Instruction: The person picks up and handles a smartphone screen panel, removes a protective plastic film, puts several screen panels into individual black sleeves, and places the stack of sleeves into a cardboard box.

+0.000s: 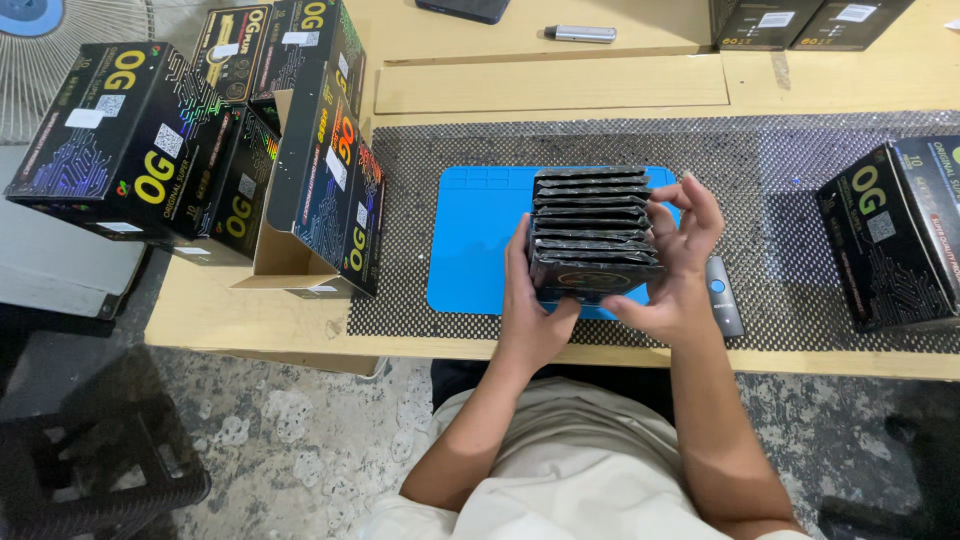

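Note:
A stack of several flat black packets (590,225) is clamped between both hands above a blue mat (470,240). My left hand (530,310) presses on the stack's left side and supports it from underneath. My right hand (680,260) grips its right side, fingers spread along the packet edges. The packets sit edge-up, lined in a row.
Black printed boxes (130,140) are piled at the left, one open carton (325,190) tipped on its side. Another black box (895,235) stands at the right. A small grey device (722,295) lies beside the mat on the dotted black liner (780,170). A silver pen (580,34) lies at the back.

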